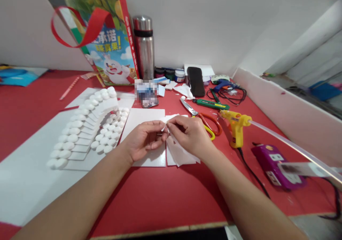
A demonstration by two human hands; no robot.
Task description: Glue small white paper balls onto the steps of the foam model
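Observation:
My left hand [145,138] and my right hand [188,131] meet above the middle of the table, fingertips pinched together. Between them is a small white piece [166,123], mostly covered by the fingers, its kind unclear. Under the left hand lies a white board [133,124]. Thin white sheets [181,156], tissue-like, are spread below the right hand. To the left stands a curved, stepped row of white strips [85,136] topped with white round pieces [75,123]. More white discs [108,138] lie in a group beside it, all on a large white board [34,161].
Orange-and-yellow-handled scissors [210,124], a green cutter [212,104] and a yellow glue gun [236,126] with a long clear stick lie right. A purple box [275,167] is farther right. Behind stand a gift bag [112,51], steel flask [144,51], paint jars [170,74] and black phone [196,81].

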